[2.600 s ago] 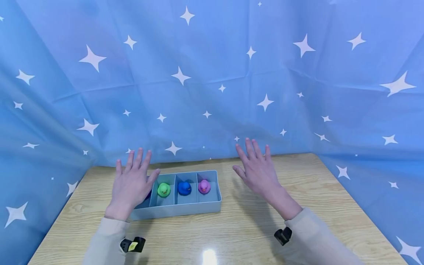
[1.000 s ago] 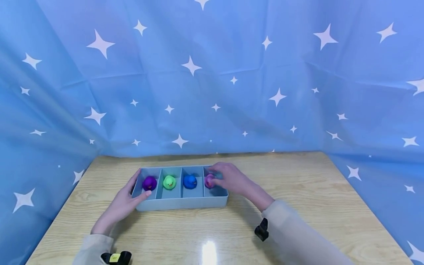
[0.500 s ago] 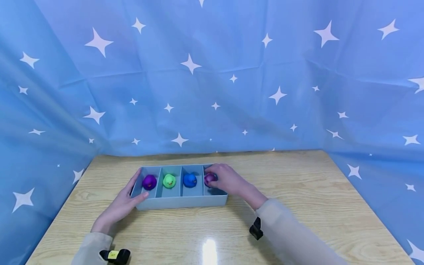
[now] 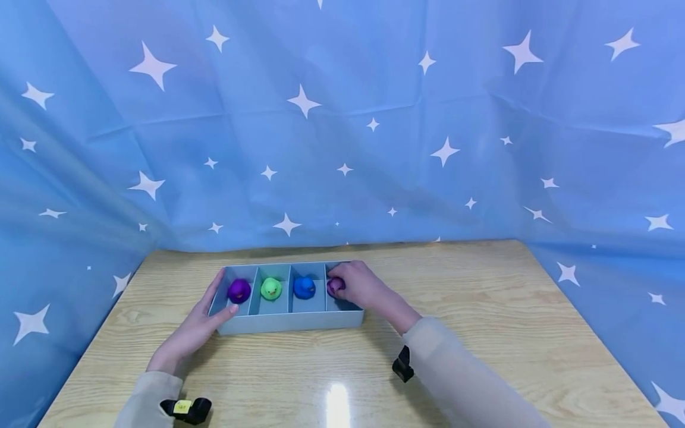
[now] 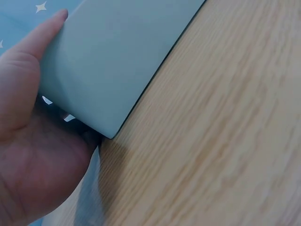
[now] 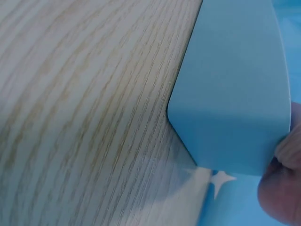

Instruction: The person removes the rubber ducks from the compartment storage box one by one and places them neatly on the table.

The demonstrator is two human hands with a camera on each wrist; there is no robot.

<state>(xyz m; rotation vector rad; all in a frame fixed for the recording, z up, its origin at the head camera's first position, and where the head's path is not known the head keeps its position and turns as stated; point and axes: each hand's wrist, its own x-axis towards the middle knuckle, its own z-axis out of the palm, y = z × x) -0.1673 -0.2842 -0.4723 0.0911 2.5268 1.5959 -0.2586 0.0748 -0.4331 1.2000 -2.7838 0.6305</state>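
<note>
Pinkish-purple duck (image 4: 334,288) sits in the far-R compt (image 4: 348,306) of the grey-blue box (image 4: 291,323), partly hidden by the R hand (image 4: 366,285), which seems to pinch it btwn thumb on the near side & fingers on the far side; exact contact can't be checked, b/c the R wrist view shows only box walls, tabletop & a bit of hand at the rim, no duck. Key relation: duck lies just L of the R palm, under the curled fingertips, w/ the forearm coming in diagonally from lower R. Duck looks roundish, so no clear long axis to line up w/; box's long axis runs L–R across the person, approx. parallel to the table's far edge. R hand is the nearer one by far, reaching in over the R end; L hand (image 4: 195,324) is at the opposite end, holding the box's L corner, thumb along the front wall & fingers by the end wall. Divider (image 4: 326,291) stands just L of the duck, so I'd judge sideways room is tight there & straight up is the freer way. Other ducks, one per compt, going L: blue duck (image 4: 304,288), green duck (image 4: 271,289), dark purple duck (image 4: 238,290), the last nearest the L thumb. Box rests flat on the wood-grain table (image 4: 481,333).
</note>
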